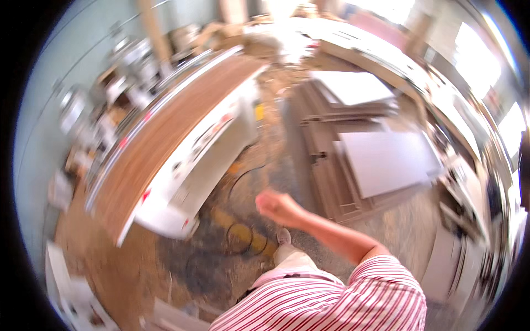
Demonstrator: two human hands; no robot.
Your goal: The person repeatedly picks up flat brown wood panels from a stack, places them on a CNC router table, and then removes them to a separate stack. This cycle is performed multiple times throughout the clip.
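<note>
My right hand (279, 208) hangs out in front of my body, above the floor, with its fingers curled into a loose fist. Motion blurs it somewhat, and nothing shows in it or sticks out of it. It touches nothing. To its left stands a long machine (182, 129) with a brown wood-grain top and a white side. On its right lies a stack of brown panels (326, 182) with a pale board (386, 163) on top. My left hand is out of sight.
A dark cable (231, 187) loops over the stained floor (182, 270) near my shoe (284, 237). Another white board (353, 88) rests on the panels farther back. Leaning boards (466, 193) crowd the right side. Beyond the machine, clear bags (77, 113) hang along the wall.
</note>
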